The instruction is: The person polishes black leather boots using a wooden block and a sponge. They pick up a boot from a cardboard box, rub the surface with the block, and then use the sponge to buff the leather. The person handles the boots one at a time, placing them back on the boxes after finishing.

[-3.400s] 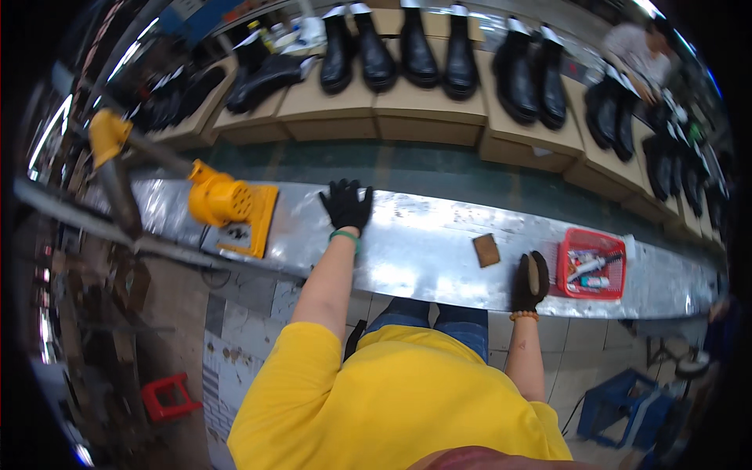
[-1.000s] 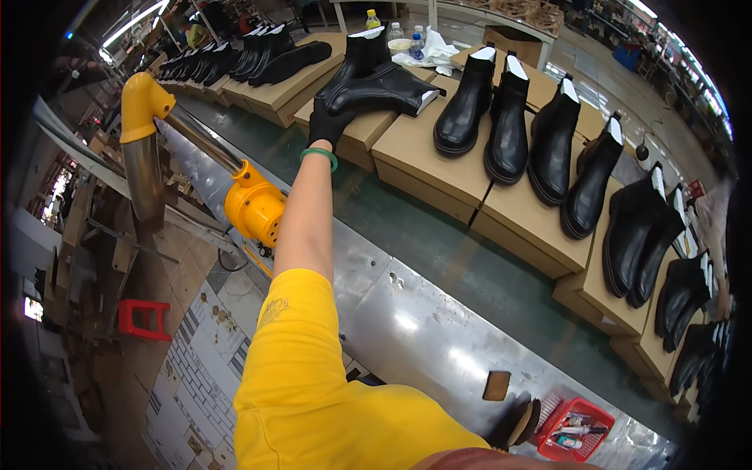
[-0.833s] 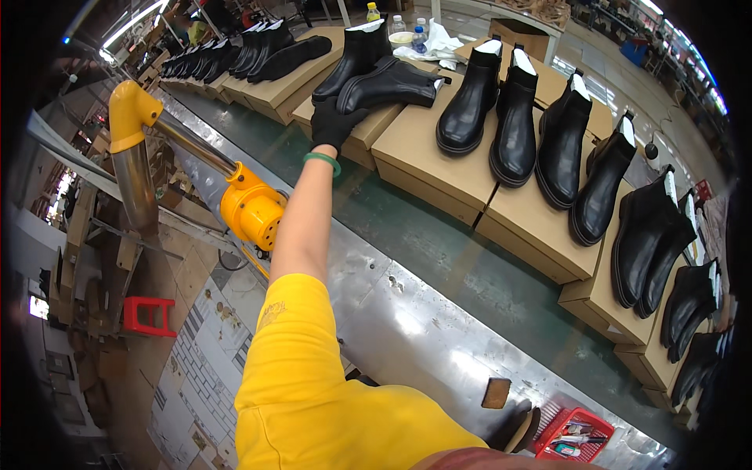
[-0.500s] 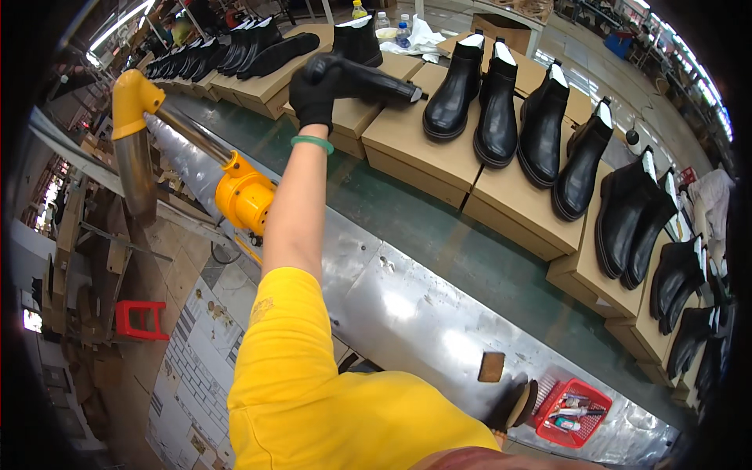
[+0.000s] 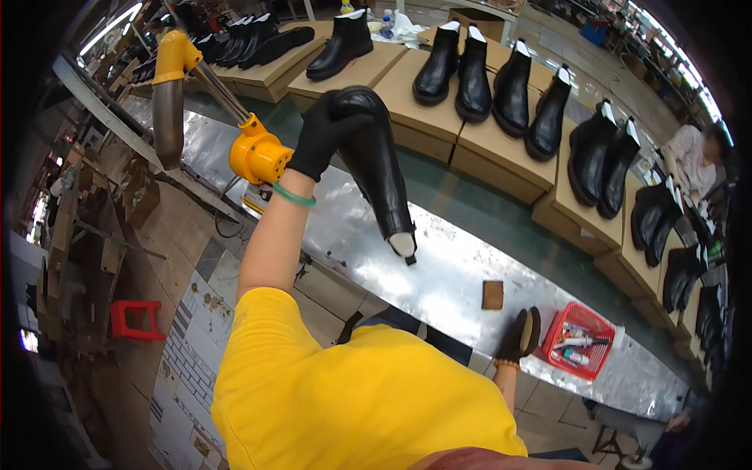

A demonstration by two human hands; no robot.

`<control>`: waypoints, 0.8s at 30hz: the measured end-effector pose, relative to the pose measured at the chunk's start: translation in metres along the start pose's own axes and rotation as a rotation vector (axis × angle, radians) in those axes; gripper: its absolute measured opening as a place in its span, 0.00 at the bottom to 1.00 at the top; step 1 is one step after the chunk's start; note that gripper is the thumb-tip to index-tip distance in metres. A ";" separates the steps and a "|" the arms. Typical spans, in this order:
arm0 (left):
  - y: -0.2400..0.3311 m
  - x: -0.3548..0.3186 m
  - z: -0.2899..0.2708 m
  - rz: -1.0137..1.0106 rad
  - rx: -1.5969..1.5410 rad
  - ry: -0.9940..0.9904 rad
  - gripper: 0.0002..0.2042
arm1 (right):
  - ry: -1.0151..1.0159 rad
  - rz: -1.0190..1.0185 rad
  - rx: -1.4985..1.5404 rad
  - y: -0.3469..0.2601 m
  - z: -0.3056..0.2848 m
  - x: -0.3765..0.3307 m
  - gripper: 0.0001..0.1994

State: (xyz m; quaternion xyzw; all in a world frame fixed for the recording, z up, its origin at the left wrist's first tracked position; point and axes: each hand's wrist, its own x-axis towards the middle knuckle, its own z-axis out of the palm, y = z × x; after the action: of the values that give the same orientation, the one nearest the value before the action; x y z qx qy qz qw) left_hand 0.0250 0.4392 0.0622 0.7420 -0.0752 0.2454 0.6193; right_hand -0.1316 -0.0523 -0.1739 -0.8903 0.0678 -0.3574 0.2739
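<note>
My left hand (image 5: 325, 135), in a black glove, is closed around the toe of a black ankle boot (image 5: 376, 160). The boot hangs over the metal bench top, its opening with white filling pointing down and toward me. My right hand (image 5: 513, 338), in a dark glove, is low over the bench beside the red basket (image 5: 560, 366). It grips an oval tan pad with a dark rim (image 5: 530, 332); its exact kind is unclear. A brown square pad (image 5: 492, 295) lies on the bench near that hand. One single black boot (image 5: 342, 48) stands on a box beyond my left hand.
Cardboard boxes (image 5: 501, 166) carry several black boots (image 5: 513, 90) along the bench's far side. A yellow jointed metal pipe (image 5: 257, 153) rises left of my left arm. Small tubes lie in the basket. A red stool (image 5: 137, 319) stands on the floor; another person (image 5: 693, 160) is far right.
My left hand has brought the boot from above the boxes back toward me, and its opening has swung from pointing right to pointing down. My right hand now shows more fully beside the basket.
</note>
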 end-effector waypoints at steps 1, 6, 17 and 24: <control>-0.001 -0.011 0.008 -0.050 -0.013 -0.046 0.24 | 0.014 -0.034 -0.005 -0.001 0.000 0.001 0.12; -0.017 -0.044 0.026 -0.145 -0.085 -0.156 0.23 | 0.001 0.197 0.150 -0.010 0.001 0.001 0.13; -0.063 -0.086 0.040 -0.193 -0.338 -0.118 0.27 | -0.011 0.226 0.184 -0.018 -0.001 0.000 0.14; -0.089 -0.101 0.068 -0.385 -0.699 -0.067 0.27 | -0.036 0.237 0.139 -0.023 0.002 0.001 0.14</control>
State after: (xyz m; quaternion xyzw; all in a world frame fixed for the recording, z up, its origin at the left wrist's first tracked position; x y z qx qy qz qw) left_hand -0.0069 0.3745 -0.0700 0.4949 -0.0337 0.0601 0.8662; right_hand -0.1315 -0.0323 -0.1617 -0.8612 0.1428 -0.3101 0.3765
